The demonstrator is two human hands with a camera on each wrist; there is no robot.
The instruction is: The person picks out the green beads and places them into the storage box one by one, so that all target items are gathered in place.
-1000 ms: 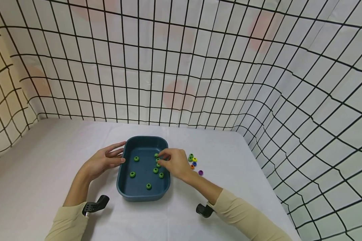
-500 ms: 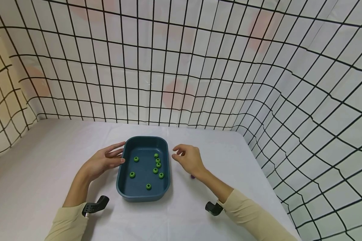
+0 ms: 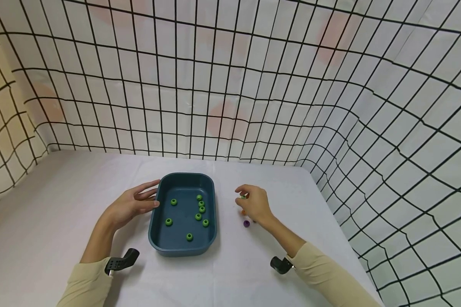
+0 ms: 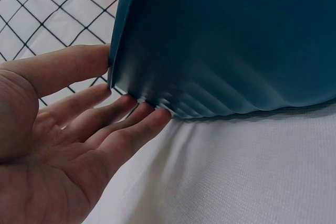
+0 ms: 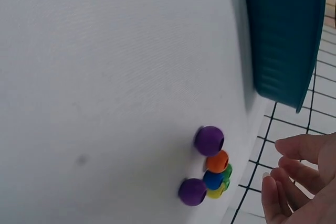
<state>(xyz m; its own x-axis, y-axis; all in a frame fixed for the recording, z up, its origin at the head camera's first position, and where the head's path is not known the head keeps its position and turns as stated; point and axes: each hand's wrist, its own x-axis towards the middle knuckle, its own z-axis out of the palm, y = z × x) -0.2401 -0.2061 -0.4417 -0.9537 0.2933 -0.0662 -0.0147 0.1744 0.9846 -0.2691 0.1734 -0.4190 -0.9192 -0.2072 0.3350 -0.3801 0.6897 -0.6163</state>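
Note:
My left hand (image 3: 128, 207) rests its straight fingertips against the left side of a dark blue tray (image 3: 182, 252). Up close in the left wrist view, its fingers reach the wall and underside edge of that tray. Several green beads (image 3: 189, 239) lie scattered inside it. To the right, my right hand (image 3: 255, 204) hovers over a small group of loose beads, thumb and fingers apart and nothing between them. From the right wrist view that group has two purple beads (image 5: 209, 140), plus orange (image 5: 216, 161), blue (image 5: 212, 180), yellow (image 5: 214, 194) and green beads (image 5: 227, 171). The head view partly hides them behind the hand.
White cloth (image 3: 230, 277) covers the table. A black grid net (image 3: 192, 91) stands before white sheeting at the back and along both sides. Each wrist carries a black camera mount (image 3: 124, 261), close above the cloth.
From the tray's right side, where its fingers were at the green beads, my right hand has moved right to the loose beads. The left hand and tray stay put.

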